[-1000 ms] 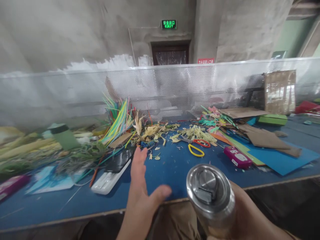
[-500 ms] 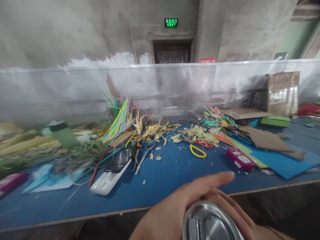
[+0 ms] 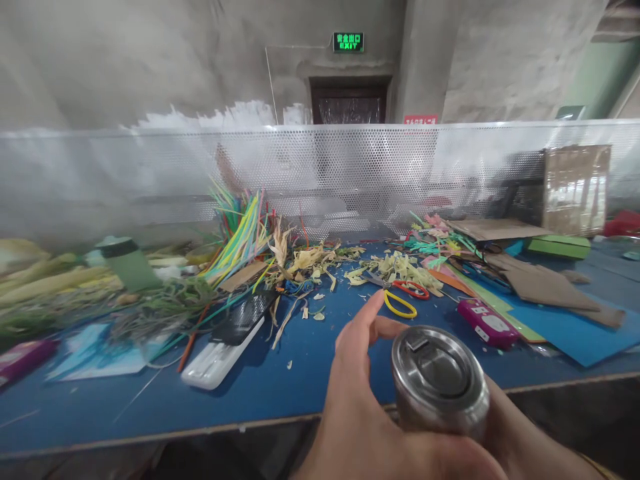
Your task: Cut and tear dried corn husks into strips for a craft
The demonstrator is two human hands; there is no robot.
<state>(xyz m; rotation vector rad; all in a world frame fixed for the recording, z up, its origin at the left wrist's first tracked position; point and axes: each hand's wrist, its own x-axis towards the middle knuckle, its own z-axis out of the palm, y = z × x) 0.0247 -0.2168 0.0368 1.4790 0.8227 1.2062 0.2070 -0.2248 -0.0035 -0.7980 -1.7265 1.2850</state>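
Note:
A shiny steel thermos cup (image 3: pixel 440 380) with a round metal lid is held upright in front of me, near the table's front edge. My left hand (image 3: pixel 357 393) curves round it from the left. Its thumb lies across the front of the cup and another finger reaches behind the rim, while the index finger sticks up apart from it. From the right, my right hand (image 3: pixel 510 417) supports the cup; its fingers are hidden behind the cup. Beyond the hands lie scissors (image 3: pixel 400 305) with one yellow and one red handle loop.
The blue table (image 3: pixel 280 407) holds a black-and-white case (image 3: pixel 210 363), a green bottle (image 3: pixel 127 263), colourful craft sticks (image 3: pixel 240 240), dried husks (image 3: pixel 310 260), a purple pack (image 3: pixel 487 323), blue paper (image 3: pixel 565 333) and cardboard (image 3: pixel 547 283). A perforated metal screen (image 3: pixel 350 160) stands along the back.
The cup has risen and shifted slightly right, so more of its body shows. My left hand's fingers, which lay across behind the lid, have opened away to the left.

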